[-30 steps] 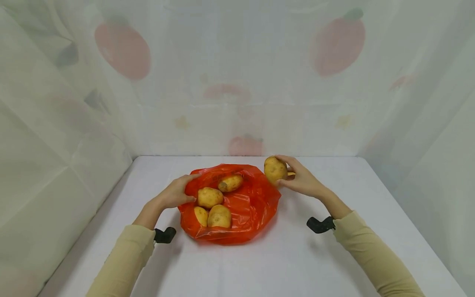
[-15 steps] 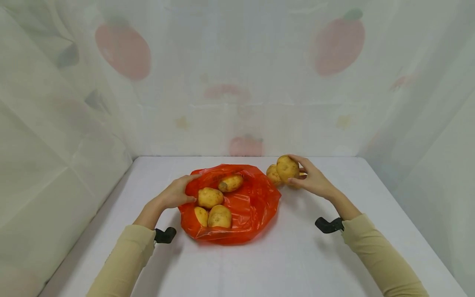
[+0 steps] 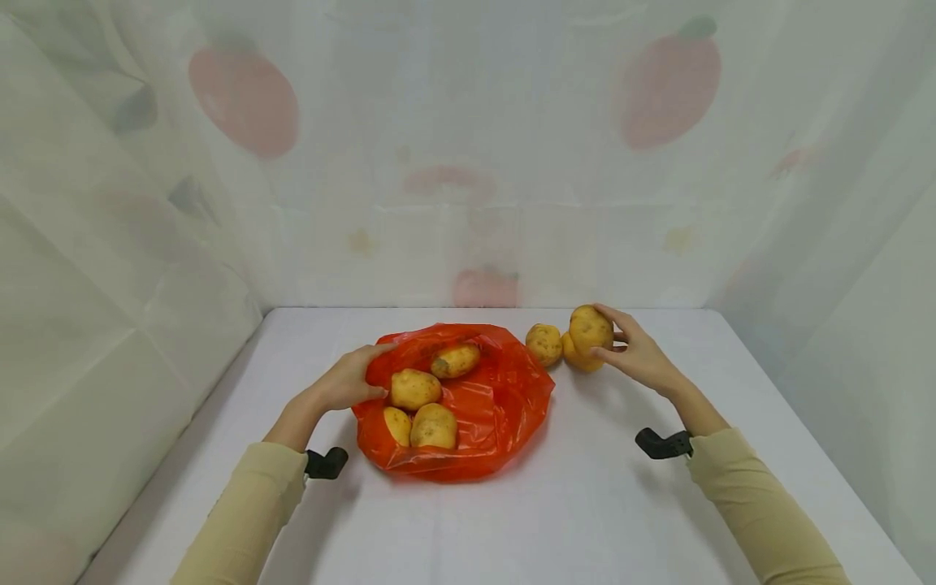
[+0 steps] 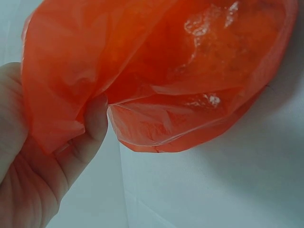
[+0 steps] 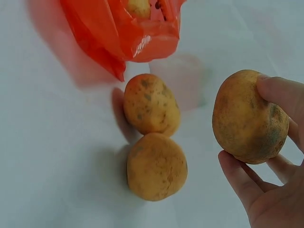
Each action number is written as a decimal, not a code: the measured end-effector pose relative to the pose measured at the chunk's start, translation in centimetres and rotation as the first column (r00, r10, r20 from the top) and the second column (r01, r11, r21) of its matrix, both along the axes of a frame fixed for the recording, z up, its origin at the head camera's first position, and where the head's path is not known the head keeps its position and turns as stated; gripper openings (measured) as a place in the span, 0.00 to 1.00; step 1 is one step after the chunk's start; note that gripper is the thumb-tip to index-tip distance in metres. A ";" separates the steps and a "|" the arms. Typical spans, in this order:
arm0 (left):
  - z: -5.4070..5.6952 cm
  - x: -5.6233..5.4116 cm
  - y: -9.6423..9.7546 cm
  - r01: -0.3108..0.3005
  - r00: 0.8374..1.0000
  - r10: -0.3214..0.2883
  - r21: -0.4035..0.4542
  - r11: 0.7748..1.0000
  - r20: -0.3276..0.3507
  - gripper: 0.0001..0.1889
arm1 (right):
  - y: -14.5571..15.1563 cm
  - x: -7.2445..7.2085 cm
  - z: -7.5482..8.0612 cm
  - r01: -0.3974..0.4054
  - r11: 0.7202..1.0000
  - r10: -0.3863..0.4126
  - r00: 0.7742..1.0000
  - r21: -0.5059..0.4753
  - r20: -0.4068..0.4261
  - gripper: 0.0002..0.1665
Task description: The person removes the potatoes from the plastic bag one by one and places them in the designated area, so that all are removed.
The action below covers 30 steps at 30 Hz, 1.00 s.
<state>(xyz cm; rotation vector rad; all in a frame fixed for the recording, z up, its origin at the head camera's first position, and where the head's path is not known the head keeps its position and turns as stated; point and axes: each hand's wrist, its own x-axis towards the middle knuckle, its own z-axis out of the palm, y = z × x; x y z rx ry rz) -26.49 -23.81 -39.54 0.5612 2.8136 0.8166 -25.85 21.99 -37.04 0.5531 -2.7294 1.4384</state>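
A crumpled red plastic bag (image 3: pixel 475 414) lies with its mouth spread, and several potatoes show inside, among them a round potato (image 3: pixel 435 426) near the front. At its left side my left hand (image 3: pixel 344 379) pinches the bag's edge between thumb and fingers; the left wrist view shows the red film (image 4: pixel 66 95) folded in the grip. My right hand (image 3: pixel 642 357) holds a potato (image 5: pixel 249 116) in the air by thumb and fingertips. Below and left of it, two potatoes sit on the table side by side, a spotted potato (image 5: pixel 151 105) and a plainer potato (image 5: pixel 156 166).
A white-covered table (image 3: pixel 512 528) bears everything. Pale curtains printed with fruit, the back curtain (image 3: pixel 453 122) among them, enclose it at the back and sides. Black camera mounts, such as the right mount (image 3: pixel 661 444), stick out from both wrists.
My right hand has moved to the right with its potato, away from the bag. Two potatoes on the table, earlier mostly hidden behind it, now show. My left hand stays on the bag.
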 end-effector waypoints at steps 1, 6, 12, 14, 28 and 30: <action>0.0 0.0 0.0 -0.002 1.000 0.002 -0.002 1.000 0.001 0.39 | 0.4 -0.3 -0.4 0.005 1.000 -0.005 1.000 0.000 -0.003 0.44; 0.0 0.0 0.0 -0.014 1.000 0.014 -0.007 1.000 0.009 0.39 | 2.0 -1.5 -2.3 0.044 0.999 -0.044 0.999 0.015 0.002 0.46; 0.0 0.0 0.0 -0.010 1.000 0.010 -0.009 1.000 0.005 0.39 | 3.0 -1.6 -2.9 0.076 0.997 -0.076 0.996 -0.001 0.047 0.47; 0.0 0.0 0.1 -0.007 1.000 0.007 -0.007 1.000 0.004 0.39 | 3.3 -1.6 -3.1 0.087 0.996 -0.087 0.994 0.001 0.059 0.48; -0.1 0.0 0.0 -0.003 1.000 0.003 -0.005 1.000 -0.002 0.39 | 4.7 -1.2 -4.3 0.125 0.991 -0.129 0.987 0.047 0.093 0.49; 0.0 0.1 0.0 -0.006 1.000 0.006 -0.005 1.000 -0.001 0.39 | 4.9 -1.1 -4.6 0.124 0.991 -0.128 0.987 0.051 0.098 0.49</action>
